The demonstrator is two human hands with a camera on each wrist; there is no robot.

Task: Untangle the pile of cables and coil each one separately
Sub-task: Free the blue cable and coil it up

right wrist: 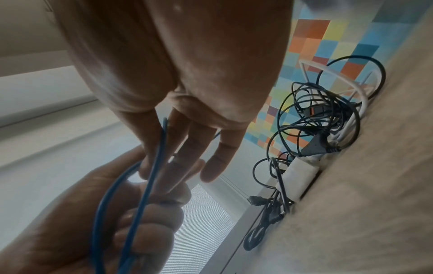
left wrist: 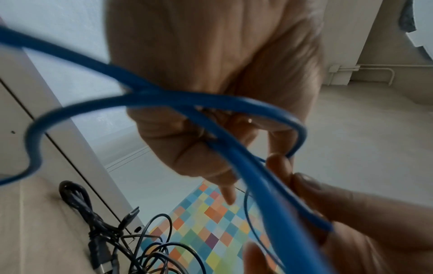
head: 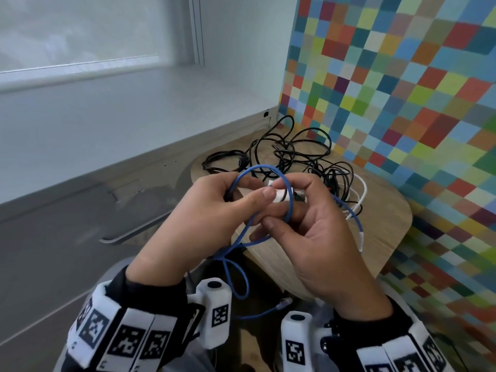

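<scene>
A blue cable (head: 288, 200) is held in a loop above the near edge of a wooden table (head: 381, 226), both hands raised close together over it. On the left, the left hand (head: 204, 224) is curled around the cable, its fingers closed on the left side of the loop and its thumb laid across toward the other hand; in the right wrist view the cable's strands are seen passing through this closed fist. To the right, the right hand (head: 319, 232) is held looser, with the cable pinched between thumb and forefinger at the loop's right side, while its other fingers (right wrist: 218, 148) are seen extended and nearly straight in the right wrist view. Below the hands, the cable's strands cross and a smaller loop is left hanging toward the person's lap, its plug end (head: 285, 302) seen between the two wrist cameras. Behind the hands, a tangled pile of black cables (head: 290, 151) is spread across the table, with a white cable (head: 361, 196) lying at the pile's right edge. On the far right, the table is flanked by a wall of coloured squares (head: 402, 76).
</scene>
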